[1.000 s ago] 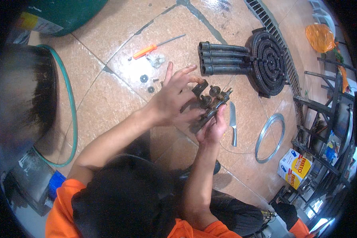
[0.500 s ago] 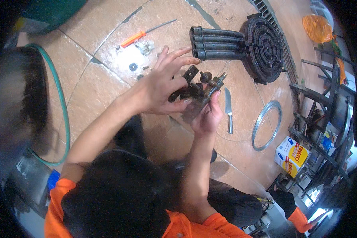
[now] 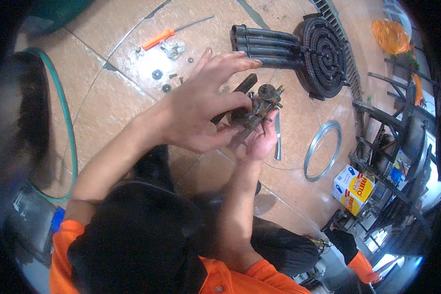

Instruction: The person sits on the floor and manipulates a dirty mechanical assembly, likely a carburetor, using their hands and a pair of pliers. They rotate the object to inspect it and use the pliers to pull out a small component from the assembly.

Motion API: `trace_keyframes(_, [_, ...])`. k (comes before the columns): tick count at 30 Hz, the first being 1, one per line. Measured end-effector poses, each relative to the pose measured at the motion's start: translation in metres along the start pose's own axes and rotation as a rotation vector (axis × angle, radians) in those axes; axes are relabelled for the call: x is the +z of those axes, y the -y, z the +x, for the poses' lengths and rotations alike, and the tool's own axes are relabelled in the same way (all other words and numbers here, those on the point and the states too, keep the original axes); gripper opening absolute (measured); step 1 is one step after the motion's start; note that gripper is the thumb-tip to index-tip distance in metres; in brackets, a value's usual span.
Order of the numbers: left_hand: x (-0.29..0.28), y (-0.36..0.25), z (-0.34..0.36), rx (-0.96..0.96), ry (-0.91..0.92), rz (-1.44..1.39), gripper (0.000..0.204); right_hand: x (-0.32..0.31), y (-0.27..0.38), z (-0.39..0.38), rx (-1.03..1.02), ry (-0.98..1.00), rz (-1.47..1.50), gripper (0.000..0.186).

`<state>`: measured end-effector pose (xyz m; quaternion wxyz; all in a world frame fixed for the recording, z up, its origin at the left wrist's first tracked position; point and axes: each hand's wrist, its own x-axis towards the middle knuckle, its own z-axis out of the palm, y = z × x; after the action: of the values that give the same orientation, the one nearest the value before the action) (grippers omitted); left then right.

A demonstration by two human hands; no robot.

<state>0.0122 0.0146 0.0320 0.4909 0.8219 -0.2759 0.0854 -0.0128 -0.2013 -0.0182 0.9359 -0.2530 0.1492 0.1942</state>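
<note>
A dirty gas valve assembly [image 3: 262, 109] of dark and brassy metal, with a round knob and a flat bar, is held between my two hands. My left hand [image 3: 196, 108] pinches its left side between thumb and index finger, the other fingers stretched out above. From below, my right hand [image 3: 260, 143] grips it, thumb up along its right side; the palm hides part of it. Just beyond lies a cast-iron ring burner [image 3: 323, 59] with several thick pipes toward my left fingertips. A kitchen knife [image 3: 278, 144] rests on the tiles behind my right hand, partly covered.
An orange-handled screwdriver [image 3: 158, 39], crumpled clear plastic [image 3: 174, 49], washers [image 3: 157, 74] and small screws lie at upper left. A wire coil [image 3: 307, 164], a box [image 3: 353, 188] and black metal frames [image 3: 377, 113] stand right. A green hose [image 3: 65, 108] curves left. Another person's orange sleeve [image 3: 361, 267] shows lower right.
The valve assembly has turned in my hands, so its knob now faces up. My left hand has shifted slightly right over it. The surroundings sit a little further left and up in view.
</note>
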Motion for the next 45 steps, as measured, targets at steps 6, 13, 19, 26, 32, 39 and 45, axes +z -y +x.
trace_keyframes(6, [0.008,-0.008,0.006,0.011,-0.077,-0.07,0.035,0.0,-0.005,0.003,-0.048,0.116,0.153,0.058])
trace_keyframes(13, [0.014,-0.01,0.004,0.043,-0.122,0.068,0.034,0.002,-0.006,0.0,-0.075,0.08,0.128,0.053])
trace_keyframes(19, [0.008,-0.016,0.004,0.03,-0.121,0.081,0.034,0.002,-0.005,0.002,-0.023,0.152,0.185,0.051])
trace_keyframes(26, [0.007,-0.011,0.006,0.103,-0.143,0.076,0.034,-0.003,-0.004,0.003,-0.02,0.113,0.224,0.054])
trace_keyframes(32, [-0.021,0.005,-0.003,-0.038,-0.234,0.212,0.031,-0.013,0.002,0.0,0.11,0.124,0.091,0.059])
trace_keyframes(39, [-0.029,0.113,-0.084,-0.375,-0.104,0.528,0.027,0.015,0.006,0.002,0.04,0.103,-0.006,0.053])
trace_keyframes(45, [-0.018,0.122,-0.101,-0.495,0.005,0.605,0.032,0.003,0.009,0.0,0.031,0.051,0.103,0.064])
